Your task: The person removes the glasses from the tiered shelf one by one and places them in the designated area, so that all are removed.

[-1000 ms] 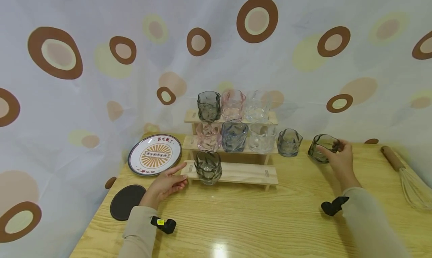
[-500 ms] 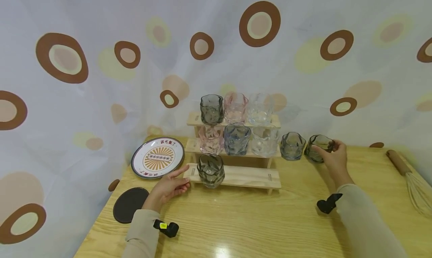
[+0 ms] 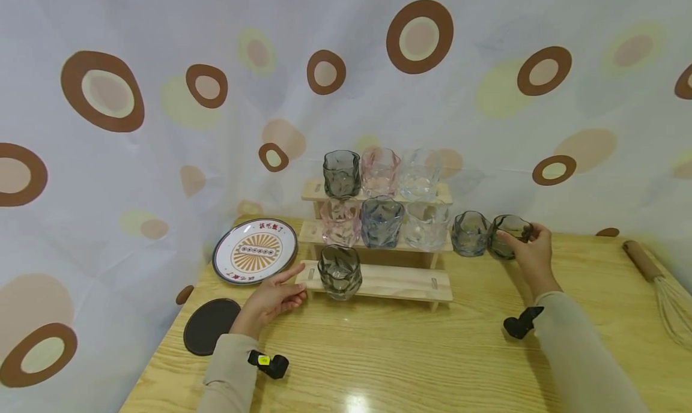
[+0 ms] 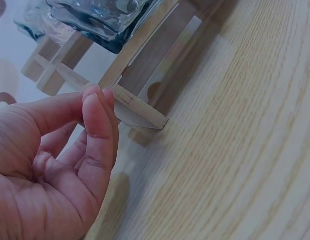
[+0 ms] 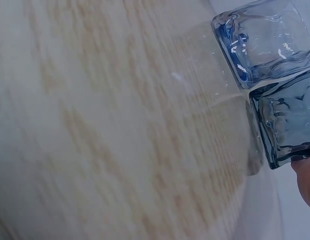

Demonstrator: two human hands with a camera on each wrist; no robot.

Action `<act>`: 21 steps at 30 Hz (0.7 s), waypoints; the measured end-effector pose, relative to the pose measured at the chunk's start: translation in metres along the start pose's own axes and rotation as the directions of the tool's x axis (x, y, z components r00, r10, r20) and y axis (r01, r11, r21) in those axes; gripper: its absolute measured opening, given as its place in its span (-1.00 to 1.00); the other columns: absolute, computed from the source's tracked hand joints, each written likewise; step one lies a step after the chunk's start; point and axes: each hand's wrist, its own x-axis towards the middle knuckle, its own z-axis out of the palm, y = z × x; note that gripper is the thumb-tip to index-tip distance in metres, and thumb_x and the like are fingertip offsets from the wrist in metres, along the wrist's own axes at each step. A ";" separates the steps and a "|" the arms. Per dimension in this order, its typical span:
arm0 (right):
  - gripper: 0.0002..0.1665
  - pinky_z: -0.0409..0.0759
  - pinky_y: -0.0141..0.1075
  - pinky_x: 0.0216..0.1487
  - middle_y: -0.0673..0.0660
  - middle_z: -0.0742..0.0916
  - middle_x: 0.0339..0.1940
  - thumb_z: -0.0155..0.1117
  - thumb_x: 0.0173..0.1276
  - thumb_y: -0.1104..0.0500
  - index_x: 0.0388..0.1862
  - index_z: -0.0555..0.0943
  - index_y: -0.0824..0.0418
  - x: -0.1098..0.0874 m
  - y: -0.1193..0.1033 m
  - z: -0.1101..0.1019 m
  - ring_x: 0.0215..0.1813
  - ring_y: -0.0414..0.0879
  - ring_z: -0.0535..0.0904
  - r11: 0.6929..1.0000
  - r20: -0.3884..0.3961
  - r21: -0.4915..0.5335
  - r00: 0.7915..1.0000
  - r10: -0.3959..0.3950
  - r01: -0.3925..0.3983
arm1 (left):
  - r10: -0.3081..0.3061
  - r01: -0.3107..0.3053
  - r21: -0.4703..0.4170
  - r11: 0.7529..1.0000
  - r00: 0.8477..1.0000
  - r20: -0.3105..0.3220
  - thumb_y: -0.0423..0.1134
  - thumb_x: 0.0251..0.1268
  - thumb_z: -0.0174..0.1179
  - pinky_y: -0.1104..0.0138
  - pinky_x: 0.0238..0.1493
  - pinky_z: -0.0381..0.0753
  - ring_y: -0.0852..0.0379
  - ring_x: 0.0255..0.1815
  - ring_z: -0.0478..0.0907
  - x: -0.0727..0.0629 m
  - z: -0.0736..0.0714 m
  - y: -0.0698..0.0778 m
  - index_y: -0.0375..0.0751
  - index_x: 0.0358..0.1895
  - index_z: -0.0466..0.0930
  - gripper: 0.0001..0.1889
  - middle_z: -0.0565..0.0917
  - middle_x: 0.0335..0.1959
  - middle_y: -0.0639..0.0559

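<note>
My right hand grips a smoky grey glass by its right side, thumb in front. That glass stands upright on the table, right beside a blue-grey glass; in the right wrist view the grey glass and the blue one sit side by side. My left hand pinches the left end of the lowest step of a three-tier wooden stand, as the left wrist view shows at the board's corner. On that step, near its left end, sits another smoky glass.
The middle tier carries a pink glass, a blue glass and a clear glass. Grey, pink and clear glasses stand on top. A patterned plate and a black round mat lie left; a whisk lies far right.
My right hand has brought the smoky grey glass leftward, up beside the blue-grey glass. My left hand stays at the stand's end. The head view has shifted slightly.
</note>
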 end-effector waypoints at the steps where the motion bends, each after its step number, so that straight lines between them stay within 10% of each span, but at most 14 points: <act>1: 0.01 0.31 -0.21 0.21 -0.04 0.32 0.08 0.35 0.17 -0.15 0.39 0.02 0.21 0.000 0.001 0.000 0.22 -0.05 0.22 1.000 -0.001 -0.004 1.000 0.001 -0.001 | 0.001 -0.001 0.001 1.000 1.000 0.003 -0.38 0.32 0.15 0.49 -0.49 0.56 0.26 -0.58 0.54 0.000 0.000 0.000 -0.06 0.44 0.21 -0.37 0.65 -0.52 0.02; 7: -0.12 0.33 -0.47 -0.06 -0.10 0.32 -0.03 0.37 0.16 -0.12 0.25 0.08 0.15 0.002 0.005 0.001 0.00 -0.24 0.25 1.000 -0.009 -0.014 1.000 -0.026 0.026 | -0.002 0.002 -0.003 1.000 1.000 0.003 -0.38 0.32 0.15 0.49 -0.48 0.57 0.26 -0.58 0.54 0.000 0.001 0.000 -0.05 0.44 0.22 -0.37 0.66 -0.51 0.02; 21: -0.15 0.32 -0.25 0.22 -0.12 0.34 0.07 0.38 0.15 -0.12 0.25 0.10 0.01 0.001 0.009 0.006 0.29 -0.07 0.22 0.999 -0.050 0.024 0.998 0.024 -0.023 | -0.003 0.003 -0.012 1.000 1.000 -0.007 -0.41 0.32 0.13 0.49 -0.49 0.56 0.25 -0.59 0.54 0.001 0.001 -0.001 -0.05 0.44 0.21 -0.37 0.65 -0.51 0.02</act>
